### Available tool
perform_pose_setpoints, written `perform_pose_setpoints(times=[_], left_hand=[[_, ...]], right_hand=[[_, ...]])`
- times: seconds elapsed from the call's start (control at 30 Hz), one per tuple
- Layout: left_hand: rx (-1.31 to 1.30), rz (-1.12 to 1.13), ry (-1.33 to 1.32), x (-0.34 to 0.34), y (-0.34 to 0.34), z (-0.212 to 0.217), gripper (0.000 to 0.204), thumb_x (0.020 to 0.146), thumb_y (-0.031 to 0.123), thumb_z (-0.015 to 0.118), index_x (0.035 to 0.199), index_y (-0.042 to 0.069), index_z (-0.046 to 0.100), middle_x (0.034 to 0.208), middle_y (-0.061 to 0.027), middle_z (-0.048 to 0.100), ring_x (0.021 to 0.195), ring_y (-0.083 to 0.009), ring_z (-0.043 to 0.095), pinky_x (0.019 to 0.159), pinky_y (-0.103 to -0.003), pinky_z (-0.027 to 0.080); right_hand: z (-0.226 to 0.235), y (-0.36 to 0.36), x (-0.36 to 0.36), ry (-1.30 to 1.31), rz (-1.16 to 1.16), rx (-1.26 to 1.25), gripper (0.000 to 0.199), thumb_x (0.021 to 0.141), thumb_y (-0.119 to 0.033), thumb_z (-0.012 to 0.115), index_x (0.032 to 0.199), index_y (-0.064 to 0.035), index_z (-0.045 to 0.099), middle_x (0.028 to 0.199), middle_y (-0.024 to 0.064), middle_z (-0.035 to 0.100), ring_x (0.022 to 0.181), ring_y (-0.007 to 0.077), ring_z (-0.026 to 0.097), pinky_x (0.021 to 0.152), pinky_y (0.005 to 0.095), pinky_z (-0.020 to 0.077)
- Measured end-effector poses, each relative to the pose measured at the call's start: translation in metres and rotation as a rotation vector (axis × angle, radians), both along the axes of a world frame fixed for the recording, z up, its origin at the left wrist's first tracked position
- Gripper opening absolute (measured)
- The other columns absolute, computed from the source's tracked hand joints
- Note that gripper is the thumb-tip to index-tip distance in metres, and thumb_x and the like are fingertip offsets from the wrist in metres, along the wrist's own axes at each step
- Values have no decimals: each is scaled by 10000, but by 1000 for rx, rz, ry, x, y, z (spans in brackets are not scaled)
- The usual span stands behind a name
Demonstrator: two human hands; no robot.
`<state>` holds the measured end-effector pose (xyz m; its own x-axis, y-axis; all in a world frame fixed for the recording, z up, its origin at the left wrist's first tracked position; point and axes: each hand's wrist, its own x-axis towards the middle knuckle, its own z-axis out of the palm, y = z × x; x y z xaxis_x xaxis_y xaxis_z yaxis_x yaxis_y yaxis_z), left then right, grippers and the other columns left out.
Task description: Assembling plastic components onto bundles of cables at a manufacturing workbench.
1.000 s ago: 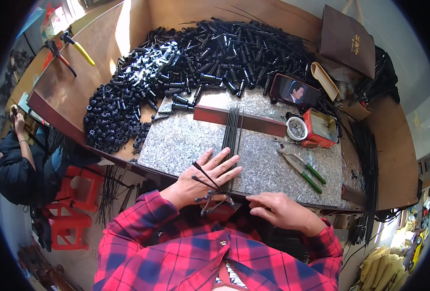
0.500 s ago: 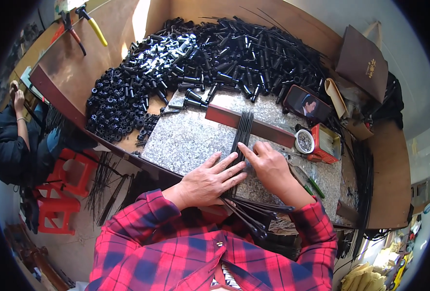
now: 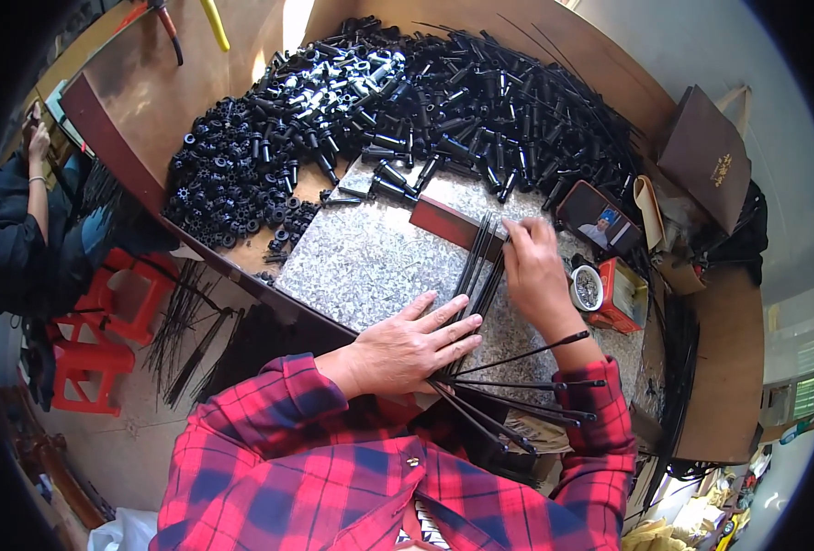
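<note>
A bundle of thin black rods [image 3: 472,268] with small thick end pieces lies across the grey speckled board, its far part against a dark reddish bar [image 3: 443,223]. My left hand [image 3: 411,347] rests on the rods with its fingers stretched out flat. Beyond it, my right hand [image 3: 537,271] has its fingers pinched together at the rods' far part, beside the bar. What exactly sits between those fingertips is partly hidden. Below my left hand the thick rod ends [image 3: 554,386] fan out toward my right sleeve.
A large heap of black tubular parts [image 3: 462,101] fills the back, with small toothed black pieces [image 3: 232,174] at left. On the right stand a phone [image 3: 600,219], a small white bowl [image 3: 587,287] and a red box [image 3: 620,296]. Another person [image 3: 21,230] sits left near red stools [image 3: 95,367].
My right hand has moved away from me to the rods' far part. The bundle has split into separate groups, and its near ends spread wider to the right. The view has shifted slightly.
</note>
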<state>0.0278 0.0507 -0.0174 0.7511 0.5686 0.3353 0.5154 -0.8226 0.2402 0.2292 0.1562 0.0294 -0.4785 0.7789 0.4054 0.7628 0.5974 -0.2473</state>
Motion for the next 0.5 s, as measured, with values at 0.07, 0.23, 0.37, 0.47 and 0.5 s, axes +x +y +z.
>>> perform_pose_setpoints(times=[0.07, 0.23, 0.37, 0.47, 0.5], left_hand=[[19, -1, -11, -1, -2, 0, 693, 777, 460, 603, 1343, 96, 442, 1423, -98, 393, 1357, -312, 294, 1068, -512, 274], [3, -5, -24, 0, 1, 0, 790, 738, 533, 621, 1357, 87, 418, 1442, -111, 358, 1356, -317, 293, 1069, -512, 273], [27, 32, -41, -2, 0, 5, 869, 780, 602, 539, 1372, -8, 354, 1467, -184, 302, 1360, -349, 291, 1076, -502, 265], [41, 113, -156, -3, -3, 0, 949, 756, 614, 548, 1362, -78, 318, 1462, -249, 269, 1360, -382, 275, 1089, -500, 241], [45, 108, -156, -3, -4, 1, 949, 756, 614, 548, 1362, -78, 318, 1462, -249, 269, 1360, -382, 275, 1089, -500, 241]], right_hand=[[-2, 16, -3, -114, -19, 185, 207, 807, -3, 526, 992, -4, 620, 1026, 193, 531, 961, 339, 520, 862, 402, 427], [-1, 26, 3, -64, 15, 96, 205, 802, -13, 530, 993, 5, 601, 1006, 188, 536, 962, 328, 519, 853, 399, 431], [19, 3, -4, 356, -88, -147, 141, 864, -84, 559, 970, 2, 597, 888, 127, 583, 765, 226, 574, 705, 332, 476], [21, -16, -1, 791, -39, -499, 254, 922, -130, 543, 1134, 0, 490, 772, 66, 587, 589, 82, 519, 525, 203, 418], [25, -25, -3, 1021, -38, -770, 313, 923, -132, 545, 1189, -1, 443, 754, 71, 588, 523, 62, 484, 466, 182, 387]])
